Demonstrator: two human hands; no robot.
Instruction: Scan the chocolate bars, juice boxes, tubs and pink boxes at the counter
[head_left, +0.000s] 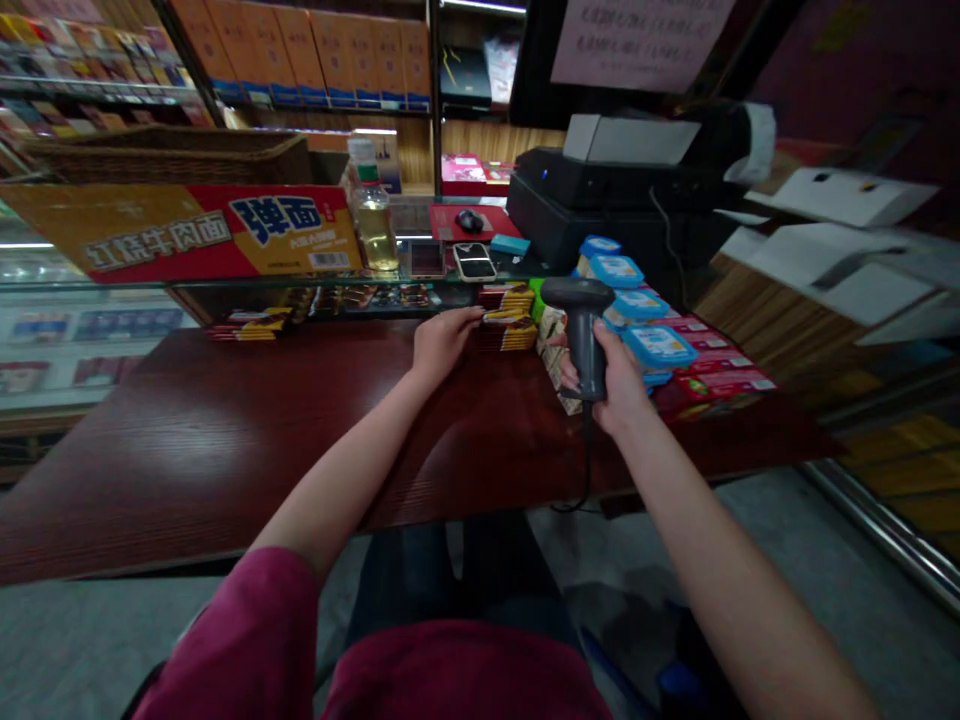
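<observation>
My right hand [619,375] is wrapped round the handle of a dark grey barcode scanner [583,325], held upright above the counter with its cord hanging down. The scanner's head is level with the stacked goods behind it. My left hand [444,348] is at the left side of a stack of yellow and brown snack packets [510,325], its fingers pinched together at a packet's edge. Whether a packet is gripped between those fingertips is too small to make out. To the right of the scanner stand blue-lidded tubs [656,345] in a row.
Red boxes [720,365] lie right of the tubs. Another small packet pile [251,323] lies at the counter's [300,420] back left. On the glass shelf behind are a bottle [373,215], a phone [474,262] and a noodle carton [187,232]. A black printer [607,190] stands back right.
</observation>
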